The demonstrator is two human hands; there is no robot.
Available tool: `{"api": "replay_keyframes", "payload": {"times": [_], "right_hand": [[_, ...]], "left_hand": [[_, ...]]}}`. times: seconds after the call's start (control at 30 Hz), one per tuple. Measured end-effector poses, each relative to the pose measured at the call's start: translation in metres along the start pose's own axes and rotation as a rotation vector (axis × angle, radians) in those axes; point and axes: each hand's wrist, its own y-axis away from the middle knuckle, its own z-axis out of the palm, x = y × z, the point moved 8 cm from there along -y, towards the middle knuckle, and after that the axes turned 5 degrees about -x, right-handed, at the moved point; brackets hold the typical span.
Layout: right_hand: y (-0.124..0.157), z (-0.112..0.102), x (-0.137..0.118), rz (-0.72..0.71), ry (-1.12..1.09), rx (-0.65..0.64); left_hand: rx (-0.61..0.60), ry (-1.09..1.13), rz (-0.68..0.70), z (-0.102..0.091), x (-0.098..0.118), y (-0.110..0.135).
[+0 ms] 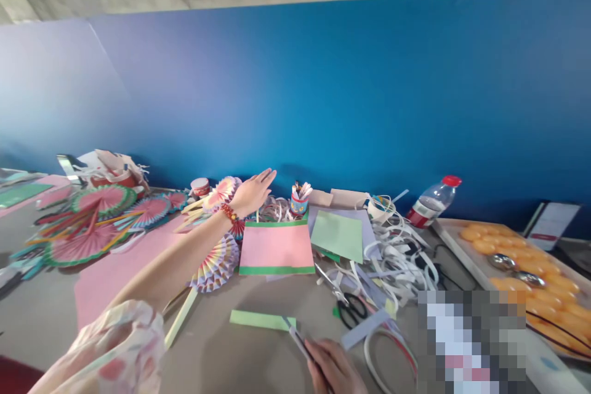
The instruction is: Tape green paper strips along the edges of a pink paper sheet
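Note:
My left hand (253, 194) reaches out over the back of the table with fingers stretched, holding nothing. Pleated paper fans (216, 265) and a pink sheet with green bands (277, 249) lie close to it. A small blue cup of pens (299, 200) stands just to its right. At the front edge, my right hand (335, 366) is closed around a slim grey tool that looks like a craft knife (301, 343). The tool's tip is at the right end of a light green paper strip (258, 319). Black-handled scissors (351, 308) lie to the right of it.
Curled white paper strips (392, 258) pile up at right, beside a bottle with a red cap (431, 202) and a tray of orange balls (530, 258). Green sheets (339, 234) lie mid-table. More pleated fans (92, 240) spread at left. A blue panel (295, 92) stands behind.

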Motion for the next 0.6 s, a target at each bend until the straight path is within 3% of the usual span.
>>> {"api": "replay_keyframes", "payload": {"times": [0.1,0.23,0.33,0.43,0.6], "right_hand": [[-0.004,-0.013,-0.003,0.107,-0.102,0.022],[-0.004,-0.02,0.004,0.295,-0.132,0.049],[-0.001,-0.016,0.007,0.331,-0.128,0.03],[0.002,-0.015,0.006,0.329,-0.101,0.039],[0.002,-0.019,0.005,0.336,-0.104,0.07]], "left_hand": [[-0.056,0.058,0.09,0.017,0.035,0.055],[-0.238,0.172,0.217,0.046,0.091,0.158],[-0.349,0.185,0.177,0.066,0.113,0.212],[-0.373,0.156,0.134,0.079,0.12,0.231],[-0.307,0.165,0.153,0.084,0.12,0.228]]}}
